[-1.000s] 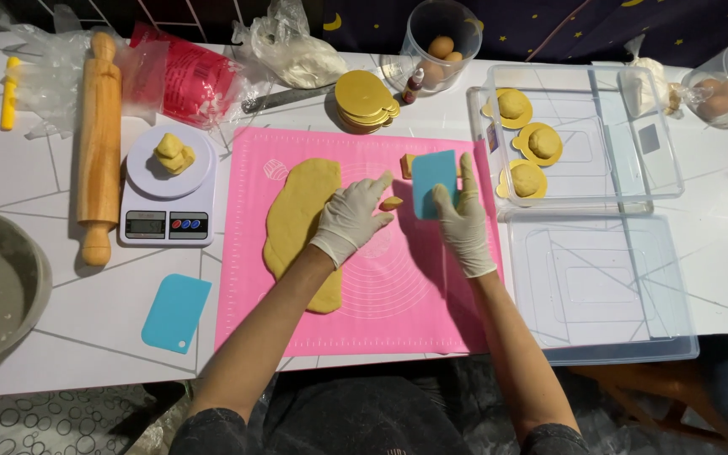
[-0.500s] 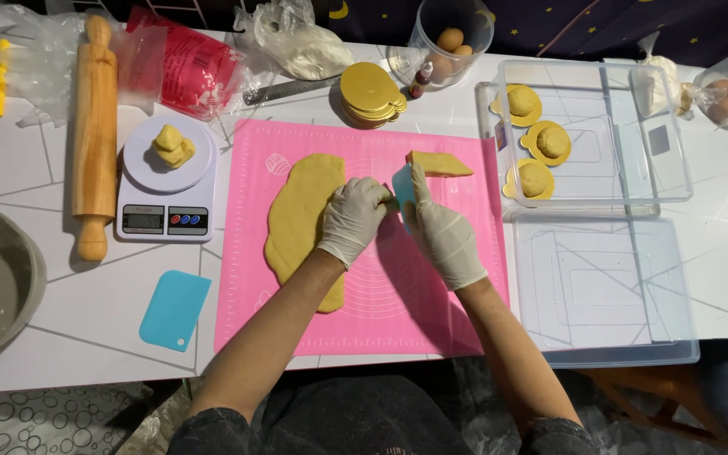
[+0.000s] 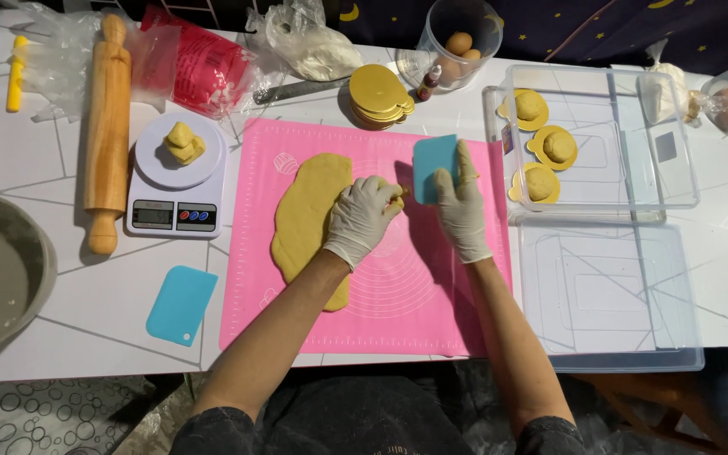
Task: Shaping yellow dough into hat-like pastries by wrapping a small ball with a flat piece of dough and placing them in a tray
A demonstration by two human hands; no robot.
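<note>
The right hand (image 3: 463, 206), gloved, grips a blue dough scraper (image 3: 434, 167) with its fingers spread flat down the blade's back, holding it upright near the far edge of the pink mat (image 3: 431, 291); the left hand (image 3: 362, 219), gloved too, lies with fingers curled loosely together, fingertips just beside the scraper's lower corner, wrist over the near end of the long slab of yellow dough (image 3: 307, 221) that runs down the mat's left side; whether a small cut piece sits behind the blade I cannot tell, the blade hides it.

To my eye the step in hand is portioning; done well, that would mean a blade kept square to the mat, pressed straight down rather than sawn, so the silicone is not scored; the left fingers should stay clear of the cutting edge while steadying the dough.

Off the mat's left edge stands a white kitchen scale (image 3: 174, 173) with dough lumps on it, a wooden rolling pin (image 3: 107, 126) beyond that, and a second blue scraper (image 3: 181, 304) toward the table's near edge; at the right edge a clear tray (image 3: 634, 181) holds three dough balls on gold discs; a stack of gold discs (image 3: 379, 94) sits at the far edge.
</note>
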